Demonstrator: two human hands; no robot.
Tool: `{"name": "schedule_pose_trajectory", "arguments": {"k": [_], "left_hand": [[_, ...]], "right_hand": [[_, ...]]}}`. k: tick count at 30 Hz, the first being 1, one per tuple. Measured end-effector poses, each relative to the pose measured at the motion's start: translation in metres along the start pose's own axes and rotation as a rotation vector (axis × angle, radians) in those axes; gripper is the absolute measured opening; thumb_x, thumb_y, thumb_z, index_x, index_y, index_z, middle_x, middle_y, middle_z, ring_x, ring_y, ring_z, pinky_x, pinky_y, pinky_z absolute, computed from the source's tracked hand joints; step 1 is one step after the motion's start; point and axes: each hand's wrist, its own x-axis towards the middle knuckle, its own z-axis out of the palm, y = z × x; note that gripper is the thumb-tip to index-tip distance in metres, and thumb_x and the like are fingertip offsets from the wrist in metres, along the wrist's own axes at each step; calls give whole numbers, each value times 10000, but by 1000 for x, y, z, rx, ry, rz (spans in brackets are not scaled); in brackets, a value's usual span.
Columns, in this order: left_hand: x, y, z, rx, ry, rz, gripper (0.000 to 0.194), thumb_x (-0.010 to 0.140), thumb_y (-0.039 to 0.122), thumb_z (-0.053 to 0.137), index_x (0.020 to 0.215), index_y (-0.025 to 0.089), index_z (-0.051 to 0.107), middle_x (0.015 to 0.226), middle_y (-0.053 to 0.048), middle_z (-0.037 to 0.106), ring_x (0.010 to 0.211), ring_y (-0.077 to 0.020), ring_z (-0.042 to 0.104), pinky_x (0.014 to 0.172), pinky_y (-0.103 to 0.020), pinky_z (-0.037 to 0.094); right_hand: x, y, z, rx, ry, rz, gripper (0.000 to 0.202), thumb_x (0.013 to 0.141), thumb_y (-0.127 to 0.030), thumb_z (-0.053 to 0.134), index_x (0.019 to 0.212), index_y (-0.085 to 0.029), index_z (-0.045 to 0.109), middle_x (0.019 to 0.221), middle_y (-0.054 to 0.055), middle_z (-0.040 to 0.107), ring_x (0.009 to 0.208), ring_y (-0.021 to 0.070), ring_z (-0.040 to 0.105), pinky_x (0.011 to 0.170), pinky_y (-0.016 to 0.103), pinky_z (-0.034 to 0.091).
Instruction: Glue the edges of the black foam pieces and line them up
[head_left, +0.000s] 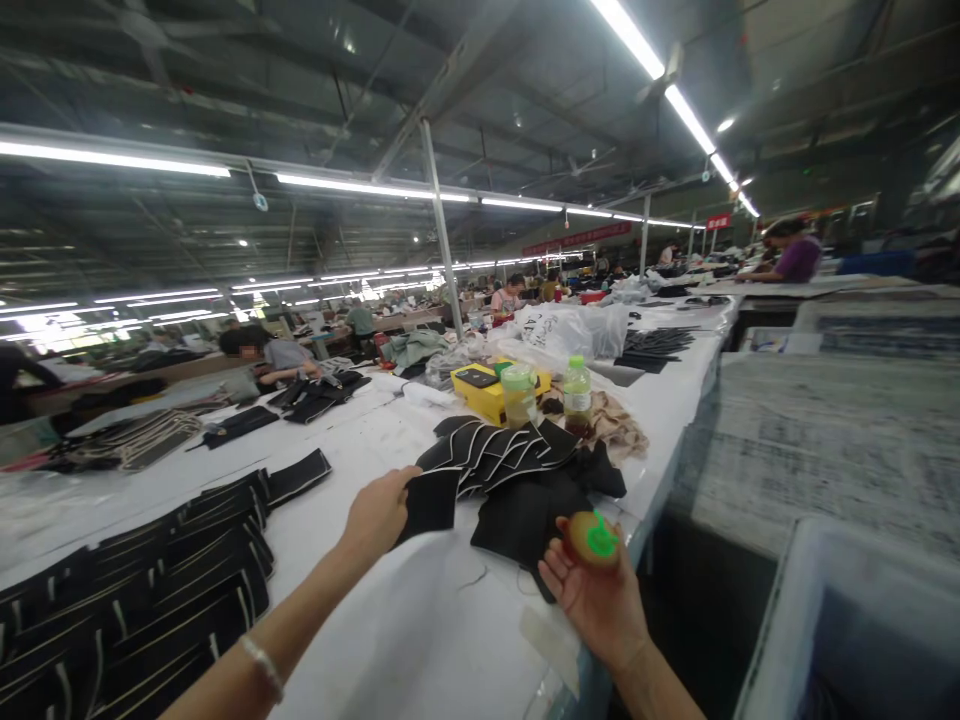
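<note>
My left hand grips the edge of a black fabric piece with its fingers closed. That piece lies at the left side of a pile of black pieces with white edges. In my right hand is an amber squeeze bottle with a green cap, its capped end facing me. The fingers wrap round the bottle near the table's right edge. Plain black fabric pieces lie just beyond it, between both hands.
Rows of overlapping black strips cover the table's left side. Behind the pile stand a yellow box, a lidded cup and a green-capped drink bottle. A pale plastic bin is at lower right. Co-workers sit farther off.
</note>
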Motion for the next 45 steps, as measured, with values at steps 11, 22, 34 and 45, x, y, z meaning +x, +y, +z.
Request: {"name": "schedule_pose_trajectory", "arguments": {"k": [11, 22, 34, 45], "left_hand": [[-110, -20, 28, -25, -254, -193, 358, 663, 96, 620, 992, 225, 679, 1098, -84, 594, 1155, -315, 482, 979, -403, 380], [-160, 20, 57, 245, -325, -82, 301, 766, 271, 592, 1031, 128, 608, 1163, -193, 502, 1070, -354, 514, 895, -456, 451], [-156, 40, 53, 297, -374, -117, 391, 690, 196, 619, 1060, 72, 626, 1185, -242, 492, 1085, -366, 509, 869, -436, 487], [-159, 26, 40, 367, -422, -6, 300, 821, 236, 513, 1043, 75, 635, 1147, -198, 537, 1029, -300, 571, 907, -377, 474]], "right_hand": [[3, -2, 23, -148, 67, 123, 491, 817, -570, 619, 1033, -131, 667, 1099, 174, 668, 1107, 294, 591, 1008, 524, 395], [-52, 5, 74, -587, 203, -112, 397, 680, -332, 820, 1003, -190, 637, 955, 71, 704, 855, 273, 666, 707, 452, 587], [-61, 15, 70, -1100, 214, -335, 565, 620, -401, 843, 1079, -200, 582, 994, 49, 626, 888, 245, 591, 726, 331, 535], [-57, 16, 67, -1307, 174, -395, 497, 684, -456, 790, 1063, -223, 570, 963, 24, 631, 906, 248, 583, 800, 328, 461]]}}
